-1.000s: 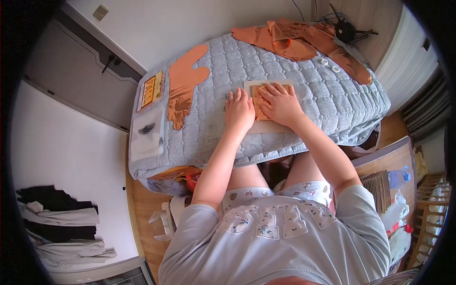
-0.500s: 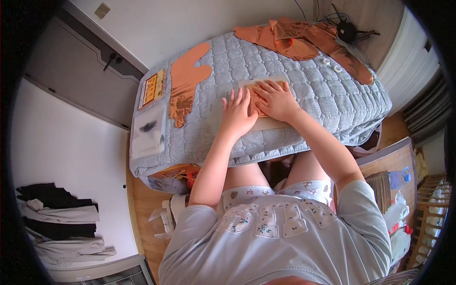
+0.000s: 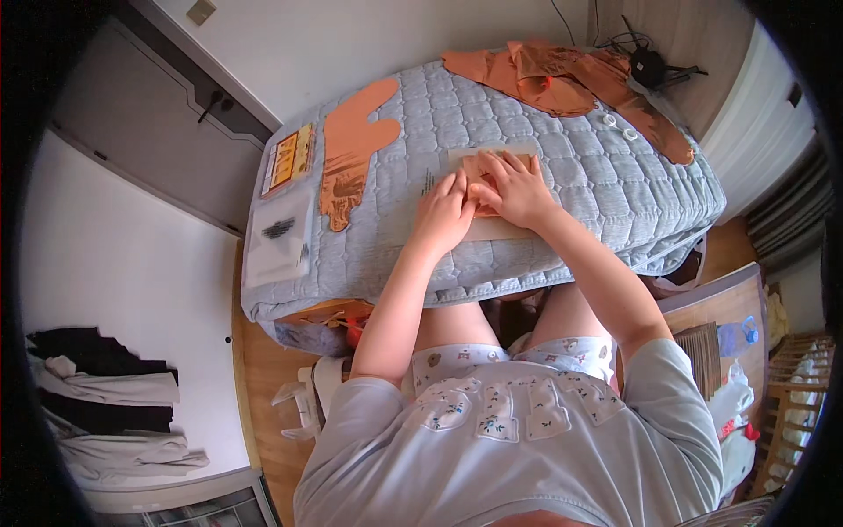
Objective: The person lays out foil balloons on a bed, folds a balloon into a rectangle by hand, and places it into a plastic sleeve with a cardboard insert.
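A folded copper-coloured foil piece [image 3: 479, 167], apparently a flat foil balloon, lies on a pale translucent sheet or bag [image 3: 500, 230] on the bed. My right hand [image 3: 518, 193] rests flat over it with fingers stretched out. Beside it, my left hand [image 3: 445, 211] is at the foil's left edge, its fingers bent and drawn together against it; the fingertips are partly hidden. The two hands nearly meet at the thumbs. Left of them a long, flat copper foil balloon [image 3: 358, 145] lies spread out, its lower end crinkled.
Crumpled copper foil [image 3: 553, 88] lies at the bed's far side near two white rings [image 3: 619, 127] and a black device [image 3: 648, 67]. A yellow-and-orange packet [image 3: 287, 160] and a clear bag [image 3: 279, 241] lie along the left edge of the grey quilted mattress [image 3: 588, 233]. A low table [image 3: 742, 294] stands right.
My left hand's fingers have gone from spread to bent together at the foil's edge. My right hand has stayed on the foil, and the whole view has shifted slightly.
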A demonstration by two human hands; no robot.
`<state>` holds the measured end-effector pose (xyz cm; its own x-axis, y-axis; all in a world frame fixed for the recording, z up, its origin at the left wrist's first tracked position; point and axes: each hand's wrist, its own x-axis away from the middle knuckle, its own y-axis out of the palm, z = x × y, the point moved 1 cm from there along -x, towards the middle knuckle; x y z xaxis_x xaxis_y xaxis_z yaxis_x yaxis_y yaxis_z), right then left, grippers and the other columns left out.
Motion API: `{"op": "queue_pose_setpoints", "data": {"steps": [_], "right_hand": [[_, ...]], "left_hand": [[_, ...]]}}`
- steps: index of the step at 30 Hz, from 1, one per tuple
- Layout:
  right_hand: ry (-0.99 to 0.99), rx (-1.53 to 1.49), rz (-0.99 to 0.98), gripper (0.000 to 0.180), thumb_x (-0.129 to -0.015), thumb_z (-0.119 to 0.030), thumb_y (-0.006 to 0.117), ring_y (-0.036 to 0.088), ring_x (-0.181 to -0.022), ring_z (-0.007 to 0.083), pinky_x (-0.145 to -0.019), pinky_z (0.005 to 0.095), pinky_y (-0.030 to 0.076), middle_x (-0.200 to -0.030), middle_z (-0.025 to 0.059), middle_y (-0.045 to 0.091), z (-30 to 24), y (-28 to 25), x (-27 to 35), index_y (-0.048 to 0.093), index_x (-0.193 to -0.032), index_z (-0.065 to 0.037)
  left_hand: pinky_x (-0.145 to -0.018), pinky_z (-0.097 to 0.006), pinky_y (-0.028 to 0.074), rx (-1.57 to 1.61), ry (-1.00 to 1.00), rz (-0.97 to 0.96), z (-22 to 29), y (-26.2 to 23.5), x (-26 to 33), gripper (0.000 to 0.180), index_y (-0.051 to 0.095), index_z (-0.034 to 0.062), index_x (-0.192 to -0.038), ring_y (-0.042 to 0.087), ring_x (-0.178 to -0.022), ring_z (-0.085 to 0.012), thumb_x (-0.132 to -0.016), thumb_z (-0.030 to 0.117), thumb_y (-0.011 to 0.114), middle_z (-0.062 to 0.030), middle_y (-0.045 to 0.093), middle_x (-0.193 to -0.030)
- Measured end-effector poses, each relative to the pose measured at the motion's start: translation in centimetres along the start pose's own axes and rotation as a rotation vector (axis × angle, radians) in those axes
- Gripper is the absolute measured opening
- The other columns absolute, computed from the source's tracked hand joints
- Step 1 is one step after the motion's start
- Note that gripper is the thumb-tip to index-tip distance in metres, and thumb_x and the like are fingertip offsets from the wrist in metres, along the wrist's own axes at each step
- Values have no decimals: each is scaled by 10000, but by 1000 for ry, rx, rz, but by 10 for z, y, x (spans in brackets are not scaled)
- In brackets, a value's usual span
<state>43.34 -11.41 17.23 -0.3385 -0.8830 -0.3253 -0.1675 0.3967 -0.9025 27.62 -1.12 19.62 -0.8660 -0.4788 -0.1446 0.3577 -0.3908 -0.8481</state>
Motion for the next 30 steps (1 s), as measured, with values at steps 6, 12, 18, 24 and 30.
{"op": "queue_pose_setpoints", "data": {"steps": [6,12,18,24,30], "right_hand": [[82,-166,-13,916,-959,-749,393,298,-1525,349,-1198,678,112,-1650,135,335,-31,5,-5,245,-1624,-137],[174,-521,59,831,-1013,-648,374,148,-1572,378,-1218,662,62,-1689,177,221,-57,14,-18,179,-1643,-144],[125,-699,318,521,-960,-191,630,375,-1438,404,-1198,617,235,-1547,215,434,-24,17,-2,454,-1437,-75],[44,-56,-11,361,-986,-274,613,401,-1448,348,-1197,711,83,-1388,31,626,-37,-22,52,666,-1309,-124],[-43,66,17,337,-1020,-291,536,353,-1487,334,-1165,759,11,-1440,11,597,-38,-21,57,685,-1298,-174]], "left_hand": [[-1224,-559,258,-292,88,104,-14,10,4,600,411,29,-1524,316,-1500,-387,-1045,388,445,-191,333,-1622],[-1225,-566,249,-179,95,-6,-8,4,9,602,411,25,-1524,306,-1511,-377,-1044,387,433,-191,321,-1633],[-1239,-532,224,-308,136,55,-18,21,7,587,387,37,-1537,333,-1499,-361,-1039,346,429,-190,400,-1592],[-1222,-499,271,-141,130,79,-28,10,5,599,395,32,-1538,374,-1476,-356,-1043,365,444,-206,435,-1566],[-1251,-518,204,-282,62,40,-9,-7,4,633,371,111,-1575,289,-1521,-376,-1050,458,447,-184,355,-1624]]}}
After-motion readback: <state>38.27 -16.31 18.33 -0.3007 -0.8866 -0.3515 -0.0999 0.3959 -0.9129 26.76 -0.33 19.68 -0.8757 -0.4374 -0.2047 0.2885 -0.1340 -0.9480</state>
